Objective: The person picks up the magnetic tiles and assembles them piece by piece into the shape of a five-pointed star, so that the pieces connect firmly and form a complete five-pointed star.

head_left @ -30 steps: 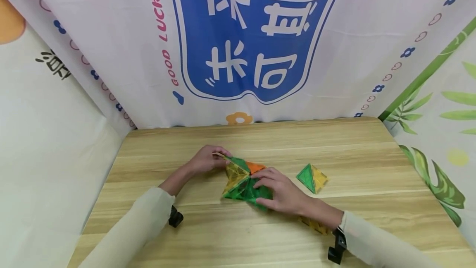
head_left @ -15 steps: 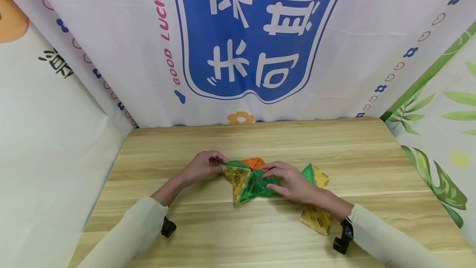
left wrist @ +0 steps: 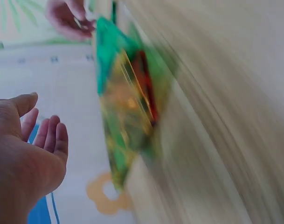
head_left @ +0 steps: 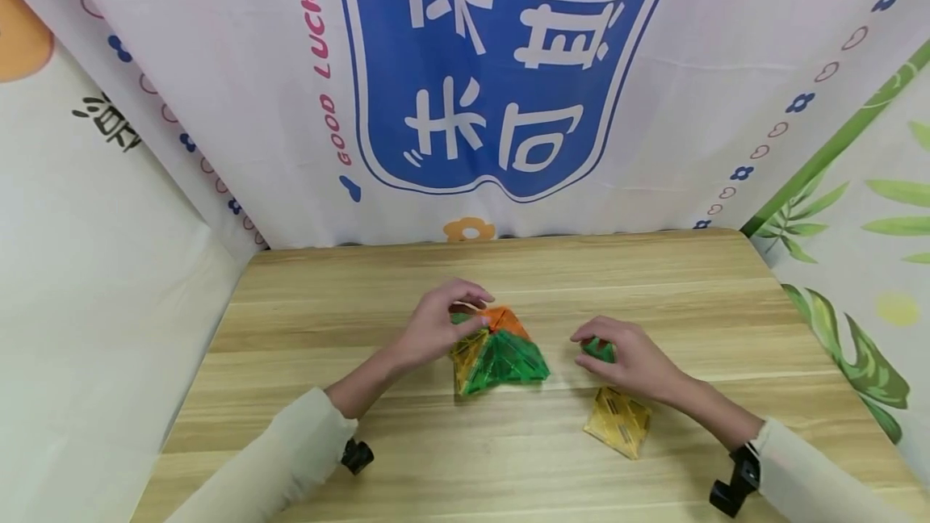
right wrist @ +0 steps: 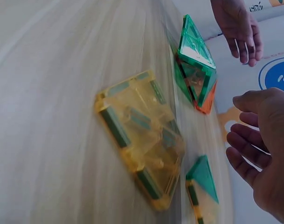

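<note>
A pointed structure of translucent magnetic tiles (head_left: 508, 361), in green, yellow and orange, stands near the middle of the wooden table. My left hand (head_left: 439, 321) hovers over its left side, fingers loosely bent; the left wrist view shows this hand apart from the blurred structure (left wrist: 125, 100). My right hand (head_left: 635, 357) is above a green and yellow tile pair (head_left: 600, 349), partly hiding it. In the right wrist view its curved fingers hold nothing, and the pair (right wrist: 204, 179) lies below them. Yellow tiles (head_left: 617, 424) lie nearer the front.
The wooden table (head_left: 349, 281) reaches back to a printed cloth (head_left: 654, 160). Cloth panels also border it on the left and right. Both wrists wear small black cameras.
My right hand has left the structure and moved right to the green and yellow tile pair. My left hand has let go of the structure's left edge and moved right over it.
</note>
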`<state>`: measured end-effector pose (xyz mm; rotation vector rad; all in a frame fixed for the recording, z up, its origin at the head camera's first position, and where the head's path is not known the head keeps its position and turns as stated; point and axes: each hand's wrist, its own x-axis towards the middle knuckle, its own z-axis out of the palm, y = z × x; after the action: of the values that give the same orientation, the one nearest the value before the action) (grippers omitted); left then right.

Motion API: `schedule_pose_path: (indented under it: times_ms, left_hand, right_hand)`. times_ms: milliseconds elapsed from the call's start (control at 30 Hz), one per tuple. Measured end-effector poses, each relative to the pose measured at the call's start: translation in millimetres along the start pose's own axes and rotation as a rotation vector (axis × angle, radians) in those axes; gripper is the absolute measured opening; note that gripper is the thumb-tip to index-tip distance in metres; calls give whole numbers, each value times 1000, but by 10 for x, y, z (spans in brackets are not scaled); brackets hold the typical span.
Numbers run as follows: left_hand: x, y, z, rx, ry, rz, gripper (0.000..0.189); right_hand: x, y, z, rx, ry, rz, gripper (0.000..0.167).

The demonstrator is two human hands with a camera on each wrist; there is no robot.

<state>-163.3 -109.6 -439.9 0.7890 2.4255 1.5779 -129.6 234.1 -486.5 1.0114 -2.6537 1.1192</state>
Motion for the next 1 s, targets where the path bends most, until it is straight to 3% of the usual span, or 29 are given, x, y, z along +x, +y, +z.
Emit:
schedule_pose_path:
  times_ms: [200, 433, 633, 767, 1000]
  left_hand:
    - [25, 212, 339, -66, -140, -2, 28]
    - [20, 367, 694, -78, -269, -34, 35]
    - [2, 420, 930, -105, -377, -62, 42]
    - [-33, 439, 1054, -115, -430, -115, 48]
    - [-66, 413, 1238, -166, -482, -213, 59]
  right_hand:
    - [-200, 55, -116, 6, -49, 56, 21]
    - [-363, 82, -220, -4, -153, 139, 26]
    - [-466, 82, -255, 28, -199, 188, 33]
    - [-511, 88, -275, 52, -216, 212, 39]
    - [-594, 41, -311, -18, -234, 280, 52]
